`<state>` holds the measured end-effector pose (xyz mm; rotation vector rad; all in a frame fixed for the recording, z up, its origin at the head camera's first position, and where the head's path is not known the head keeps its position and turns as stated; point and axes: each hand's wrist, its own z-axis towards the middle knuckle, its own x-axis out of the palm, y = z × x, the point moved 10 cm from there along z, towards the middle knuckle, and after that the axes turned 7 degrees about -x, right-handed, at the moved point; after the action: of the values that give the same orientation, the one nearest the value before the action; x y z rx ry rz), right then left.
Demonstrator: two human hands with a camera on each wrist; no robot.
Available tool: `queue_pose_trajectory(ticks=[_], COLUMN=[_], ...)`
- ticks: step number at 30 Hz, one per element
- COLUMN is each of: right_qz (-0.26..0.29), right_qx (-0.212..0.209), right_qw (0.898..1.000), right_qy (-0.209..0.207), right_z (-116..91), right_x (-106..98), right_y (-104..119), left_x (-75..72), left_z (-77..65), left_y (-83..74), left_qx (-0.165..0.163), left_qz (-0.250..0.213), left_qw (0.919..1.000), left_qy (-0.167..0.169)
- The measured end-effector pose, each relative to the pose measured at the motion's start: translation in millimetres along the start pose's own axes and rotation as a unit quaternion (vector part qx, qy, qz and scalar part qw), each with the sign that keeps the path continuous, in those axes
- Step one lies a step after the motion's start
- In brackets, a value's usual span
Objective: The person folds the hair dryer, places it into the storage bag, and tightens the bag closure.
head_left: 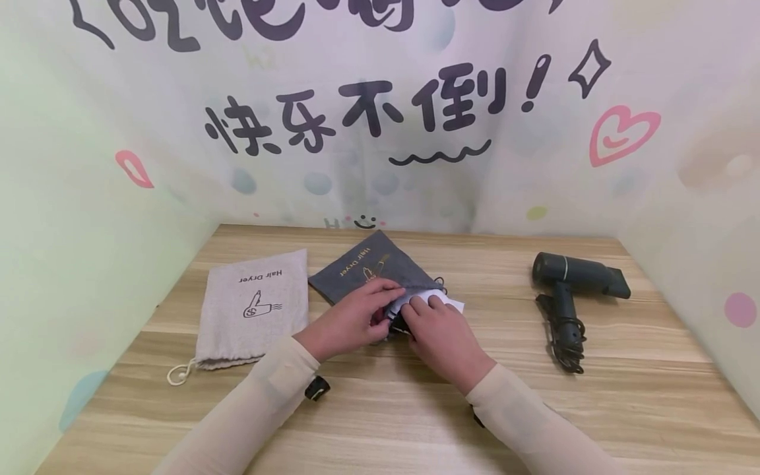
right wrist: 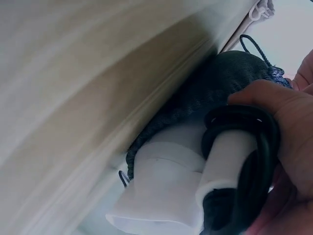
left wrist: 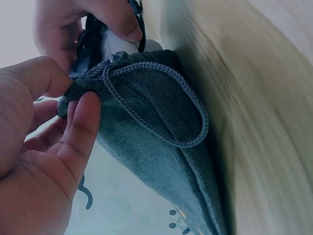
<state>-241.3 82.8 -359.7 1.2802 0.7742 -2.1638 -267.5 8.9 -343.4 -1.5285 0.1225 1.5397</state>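
A white hair dryer (right wrist: 166, 188) with a black cord (right wrist: 269, 142) bundled round its folded handle lies partly inside a dark blue-grey drawstring pouch (head_left: 394, 260). My right hand (head_left: 442, 340) grips the dryer by its handle and cord, the nozzle pointing out of the pouch's mouth. With thumb and fingers, my left hand (head_left: 350, 320) pinches the rim of that mouth. A loop of drawstring (left wrist: 195, 103) hangs over the cloth in the left wrist view. The rest of the dryer is hidden by the pouch.
On the left of the wooden table (head_left: 380, 422) lies a beige drawstring pouch (head_left: 228, 330) printed "Hair Dryer". A black hair dryer (head_left: 576, 270) with its cord bundled against the handle lies on the right. Printed cloth walls (head_left: 356, 185) border the table.
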Motion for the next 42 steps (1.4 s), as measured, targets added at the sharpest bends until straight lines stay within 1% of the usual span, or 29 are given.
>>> queue_pose_trajectory(ticks=[7, 10, 13, 16, 19, 25, 29, 32, 39, 42], right_qz=[0.049, 0.081, 0.105, 0.096, 0.072, 0.039, 0.039, 0.044, 0.039, 0.045], right_qx=[0.020, 0.028, 0.042, 0.052, 0.052, 0.061, 0.091, 0.103, 0.066, 0.071], right_qw=[0.998, 0.995, 0.993, 0.992, 0.993, 0.993, 0.989, 0.987, 0.990, 0.989], right_qy=[0.037, 0.042, 0.047, 0.054, 0.073, 0.097, 0.110, 0.118, 0.119, 0.120], right_z=[3.3, 2.6, -0.8, -6.2, -12.1, -20.4, -24.6, -26.5, -24.6, -24.3], right_x=[5.5, 3.3, 0.1, -2.0, -2.2, -6.2, -7.5, -6.2, -1.3, 1.1], right_y=[-4.0, -5.5, -7.4, -7.6, -5.3, 1.2, 0.4, -1.6, 2.5, 0.7], left_x=[-0.1, 0.2, 3.0, 7.8, 12.0, 15.5, 16.3, 16.0, 15.3, 16.9], left_z=[0.5, 0.5, 0.0, -1.0, -1.7, -0.6, 0.3, 0.2, -0.7, -1.9], left_y=[1.6, 3.9, 7.6, 11.6, 12.7, 12.2, 11.2, 10.7, 9.8, 9.3], left_qx=[-0.003, -0.005, -0.017, -0.029, -0.030, -0.024, -0.017, -0.014, -0.019, -0.022], left_qz=[-0.012, -0.012, -0.010, -0.007, -0.008, -0.006, -0.006, -0.008, -0.005, 0.000], left_qw=[0.9999, 0.9999, 0.9998, 0.9994, 0.9991, 0.9994, 0.9995, 0.9996, 0.9996, 0.9994], left_qy=[-0.005, -0.006, 0.003, 0.019, 0.029, 0.026, 0.024, 0.022, 0.022, 0.028])
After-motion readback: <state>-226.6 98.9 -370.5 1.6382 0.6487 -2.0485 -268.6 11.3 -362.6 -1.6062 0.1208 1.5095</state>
